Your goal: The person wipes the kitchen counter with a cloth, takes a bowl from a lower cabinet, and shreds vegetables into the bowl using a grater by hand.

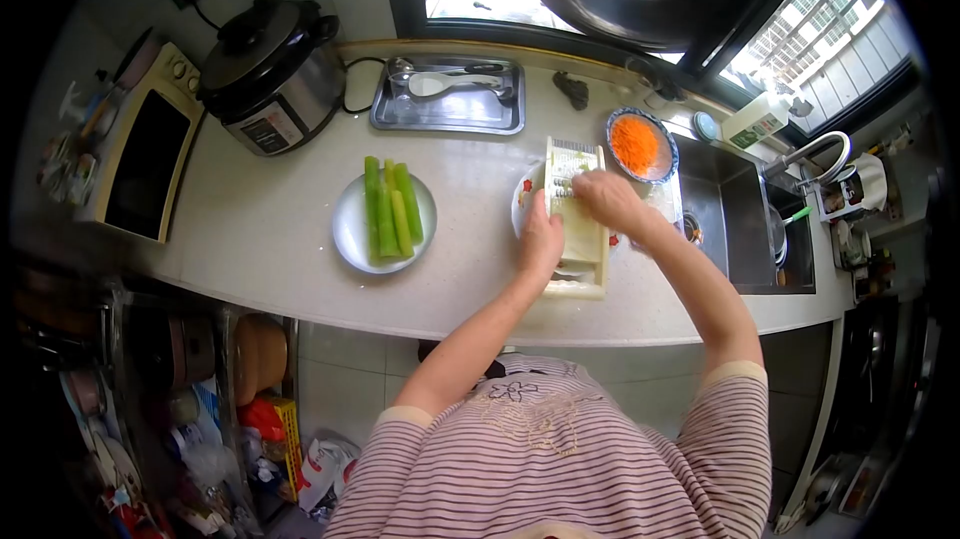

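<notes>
A cream-coloured grater (582, 257) lies across a white plate with red flowers (522, 201) on the counter. My left hand (541, 242) is closed on the grater's left edge. Over the toothed upper part of the grater, my right hand (607, 201) is closed with its fingers down; what it holds, if anything, is hidden. Small green bits cling near the teeth. To the left, thick peeled green stalks (385, 214) lie side by side on a pale round plate (345, 239). Beyond my right hand is a blue-rimmed bowl (674, 147) with shredded carrot (635, 145).
A metal tray (450, 119) with spoons stands at the back. An electric pressure cooker (275, 79) and a microwave (155, 154) fill the left side. The sink (725, 209) with its curved tap (825, 144) is at right, near a white bottle (757, 121). A dark cloth-like lump (571, 91) lies by the window.
</notes>
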`<state>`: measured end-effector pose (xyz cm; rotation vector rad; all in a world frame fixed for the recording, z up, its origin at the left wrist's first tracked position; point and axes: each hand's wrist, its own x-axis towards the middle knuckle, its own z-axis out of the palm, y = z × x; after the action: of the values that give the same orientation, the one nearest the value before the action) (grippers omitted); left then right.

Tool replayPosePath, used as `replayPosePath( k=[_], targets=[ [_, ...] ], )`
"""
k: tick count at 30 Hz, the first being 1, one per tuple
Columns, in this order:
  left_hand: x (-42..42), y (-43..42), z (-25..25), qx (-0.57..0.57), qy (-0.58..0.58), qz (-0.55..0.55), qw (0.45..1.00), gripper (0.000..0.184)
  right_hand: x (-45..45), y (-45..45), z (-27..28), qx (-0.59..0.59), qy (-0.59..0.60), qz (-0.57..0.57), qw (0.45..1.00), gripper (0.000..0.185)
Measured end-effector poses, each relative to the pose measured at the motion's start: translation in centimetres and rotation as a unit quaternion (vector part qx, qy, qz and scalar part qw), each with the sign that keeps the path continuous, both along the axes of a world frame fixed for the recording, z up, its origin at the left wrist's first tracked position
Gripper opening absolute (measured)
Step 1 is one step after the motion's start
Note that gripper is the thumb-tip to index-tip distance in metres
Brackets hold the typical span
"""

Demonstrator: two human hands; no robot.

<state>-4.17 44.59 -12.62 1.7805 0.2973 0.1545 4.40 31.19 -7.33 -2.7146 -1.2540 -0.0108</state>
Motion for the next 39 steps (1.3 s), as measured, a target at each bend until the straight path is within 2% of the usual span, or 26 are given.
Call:
replayPosePath(
  k=[3, 9, 13, 18, 21, 27, 33, 39],
  targets=[
    [0.0, -0.2, -0.5, 0.007, -0.013, 0.005, 1.0, 0.045, -2.2, 0.0, 0.9, -0.009, -0.006, 0.058, 0.998, 0.006],
    [0.2, -0.1, -0.8, 0.011, 0.003, -0.012, 1.0, 0.046, 0.5, 0.2, 0.3, 0.0, -0.041, 0.0, 0.999, 0.006],
    [0.1, -0.6, -0.8, 0.012, -0.015, 0.029, 0.999, 0.047, 0.7, 0.0, 0.4, 0.023, -0.044, 0.002, 0.999, 0.006],
    [0.2, -0.2, -0.8, -0.006, -0.003, 0.0, 1.0, 0.05, -1.3, -0.7, 0.5, 0.015, -0.03, 0.035, 0.999, 0.006],
    [0.1, -0.4, -0.5, 0.0, 0.001, 0.0, 1.0, 0.052, -1.0, -0.5, 0.8, -0.014, -0.016, 0.01, 1.0, 0.005],
    [0.1, -0.3, 0.1, -0.008, 0.02, -0.009, 1.0, 0.052, 0.0, 0.0, 0.4, 0.018, -0.059, -0.03, 0.998, 0.011],
    [-0.1, -0.2, 0.1, 0.004, 0.009, -0.001, 1.0, 0.051, -2.1, -0.7, 0.7, -0.009, -0.04, 0.026, 0.999, 0.01],
    [0.0, -0.3, 0.2, -0.003, 0.012, -0.004, 1.0, 0.051, 0.0, -0.1, 0.3, -0.002, -0.07, 0.007, 0.998, 0.008]
  ],
)
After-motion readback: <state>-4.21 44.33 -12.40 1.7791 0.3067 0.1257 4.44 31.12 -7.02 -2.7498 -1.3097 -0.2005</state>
